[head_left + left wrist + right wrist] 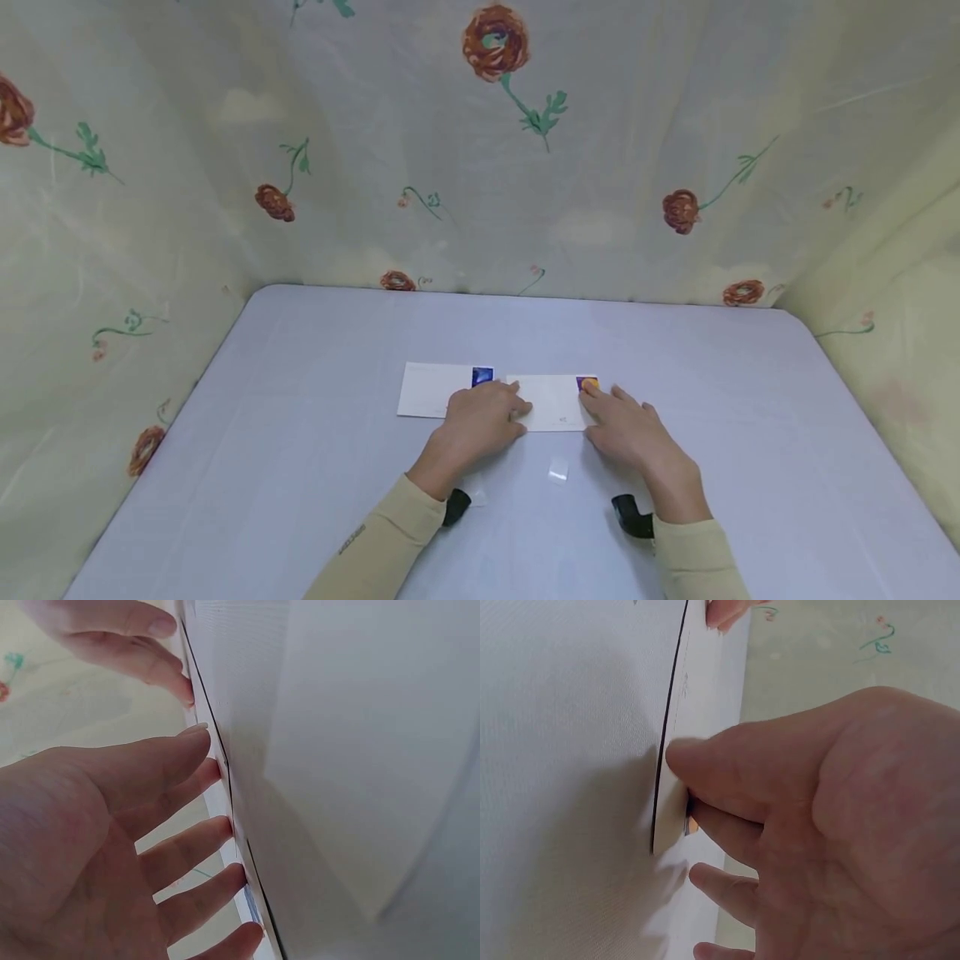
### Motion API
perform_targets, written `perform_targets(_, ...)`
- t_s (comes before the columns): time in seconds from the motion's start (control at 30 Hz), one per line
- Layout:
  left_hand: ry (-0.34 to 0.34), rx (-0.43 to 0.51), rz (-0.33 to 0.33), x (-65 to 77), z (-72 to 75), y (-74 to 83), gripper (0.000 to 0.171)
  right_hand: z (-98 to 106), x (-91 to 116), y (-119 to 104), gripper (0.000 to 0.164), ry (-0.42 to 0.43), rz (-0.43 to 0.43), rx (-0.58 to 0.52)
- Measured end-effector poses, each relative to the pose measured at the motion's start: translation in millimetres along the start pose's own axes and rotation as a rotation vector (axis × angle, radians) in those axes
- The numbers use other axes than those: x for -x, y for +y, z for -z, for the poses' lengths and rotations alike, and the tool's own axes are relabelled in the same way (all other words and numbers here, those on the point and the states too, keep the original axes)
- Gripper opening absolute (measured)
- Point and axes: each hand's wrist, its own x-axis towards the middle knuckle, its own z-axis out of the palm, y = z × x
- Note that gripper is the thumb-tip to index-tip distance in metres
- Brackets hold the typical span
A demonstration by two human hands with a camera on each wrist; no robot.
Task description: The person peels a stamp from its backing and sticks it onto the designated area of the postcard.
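Two white rectangular envelopes lie side by side on the table. The left envelope (427, 390) has a blue printed patch at its upper right corner, and the right envelope (551, 406) carries a purple and yellow one. My left hand (483, 421) rests across the place where they meet, fingers spread and fairly straight. Its fingertips (225, 829) press on the paper in the left wrist view. My right hand (626, 429) touches the right end of the right envelope. There its thumb (686, 757) lies flat on the paper near the lower edge, with the other fingers extended.
The white table (300, 467) has rounded far corners. Behind it hangs a curtain (600, 167) with a red flower print. A small shiny clear piece (558, 472) lies in front of the right envelope. Black curved wrist mounts (632, 517) show at both wrists.
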Motion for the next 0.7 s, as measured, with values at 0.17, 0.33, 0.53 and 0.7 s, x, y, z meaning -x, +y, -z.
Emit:
perform_targets(0.17, -0.007, 0.001, 0.002, 0.3, 1.0, 0.4, 0.034, -1.7, -0.5, 0.7, 0.061, 0.032, 0.024, 0.006)
perform_targets(0.33, -0.006, -0.001, 0.001, -0.6, -0.9, 0.9, 0.034, -3.4, -1.2, 1.5, 0.063, 0.041, 0.023, 0.016)
perform_targets(0.53, -0.005, -0.004, 0.001, -0.5, 1.8, 3.5, 0.034, -2.4, -0.2, 3.1, 0.065, 0.035, 0.025, 0.004)
perform_targets(0.7, -0.005, -0.003, 0.004, 1.4, 1.8, 1.7, 0.034, -2.4, -2.3, 2.9, 0.065, 0.042, 0.04, 0.005)
